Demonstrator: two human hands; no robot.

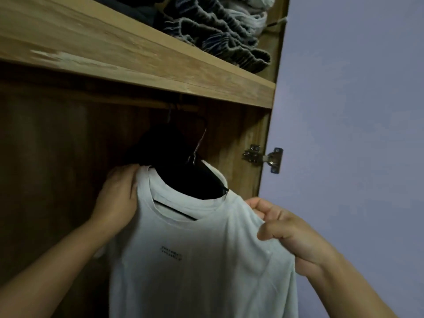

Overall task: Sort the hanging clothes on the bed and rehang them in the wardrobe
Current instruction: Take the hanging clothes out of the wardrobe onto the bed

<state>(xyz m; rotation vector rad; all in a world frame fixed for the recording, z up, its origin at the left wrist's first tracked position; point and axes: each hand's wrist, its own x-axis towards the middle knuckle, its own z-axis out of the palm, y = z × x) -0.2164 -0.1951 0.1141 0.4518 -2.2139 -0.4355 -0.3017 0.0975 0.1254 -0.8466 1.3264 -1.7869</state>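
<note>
Wardrobe interior [57, 145]: dark brown wood panelling is seen left of and behind the left hand; its surface is smooth and dim.
Left hand [117, 196]: it is raised against the left shoulder of the garment, the fingers curled round the fabric edge, so the cloth is gripped there.
White T-shirt [197, 260]: a thin, soft, pale knit with a round ribbed neckline is held between the two hands, inside the wardrobe opening; a small block of dark printed lettering [171, 249], too small to read, is carried on the chest.
Black hanger [181, 211]: a slim dark bar is visible through the neckline, between the hands; a twisted metal wire hook [199, 143] rises above it toward the shelf underside.
Dark garment [174, 157]: a black shape is hung just behind the T-shirt, above the hands; its fabric cannot be made out.
Shelf [137, 56]: a thick, light-grained wooden board, scuffed pale at the left, runs above both hands.
Folded clothes [220, 31]: grey, rumpled, ribbed textiles are stacked on the shelf.
Right hand [289, 230]: the right shoulder of the T-shirt is pinched between thumb and bent fingers.
Hinge [263, 157]: a shiny metal cup hinge is fixed to the wardrobe side, above the right hand.
Wall [355, 111]: a flat, matt lilac surface lies right of the right hand.
</note>
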